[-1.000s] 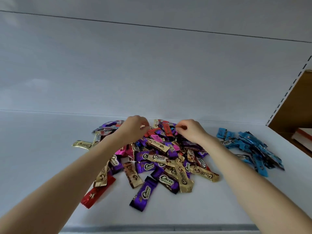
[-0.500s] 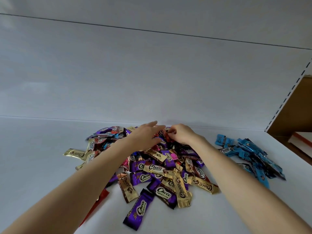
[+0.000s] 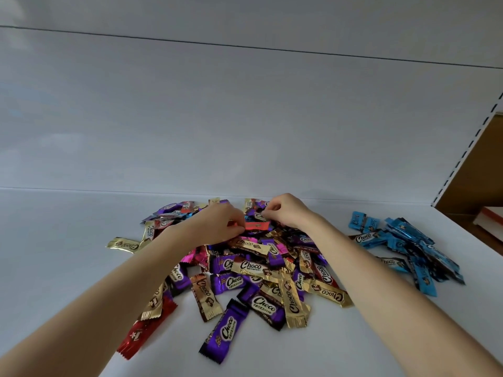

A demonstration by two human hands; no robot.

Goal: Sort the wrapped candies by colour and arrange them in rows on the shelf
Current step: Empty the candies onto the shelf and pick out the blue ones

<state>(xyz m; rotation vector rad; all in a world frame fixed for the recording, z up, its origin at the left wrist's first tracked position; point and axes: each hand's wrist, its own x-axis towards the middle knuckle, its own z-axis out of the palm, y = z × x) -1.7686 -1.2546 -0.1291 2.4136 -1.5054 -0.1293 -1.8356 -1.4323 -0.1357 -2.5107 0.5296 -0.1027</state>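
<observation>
A mixed pile of wrapped candies (image 3: 253, 270) in purple, gold, red and pink lies mid-shelf on the white shelf (image 3: 68, 240). To its right sits a separate heap of blue candies (image 3: 402, 240). My left hand (image 3: 217, 227) hovers over the back of the pile and pinches the end of a red candy (image 3: 257, 226). My right hand (image 3: 288, 213), fingers curled, pinches a dark-wrapped candy (image 3: 260, 216) at the pile's far edge. A gold candy (image 3: 123, 244) lies apart at the left. One red candy (image 3: 147, 330) and one purple candy (image 3: 226, 333) lie near the front.
The shelf's white back panel (image 3: 245, 118) rises just behind the pile. A slotted upright (image 3: 462, 161) bounds the shelf at the right, with a brown compartment (image 3: 481, 172) and a red-and-white object (image 3: 490, 217) beyond it. Bare shelf surface stretches to the left of the pile.
My left hand went from flat fingers on the pile to pinching a red candy. My right hand stayed at the back of the pile, fingers still curled.
</observation>
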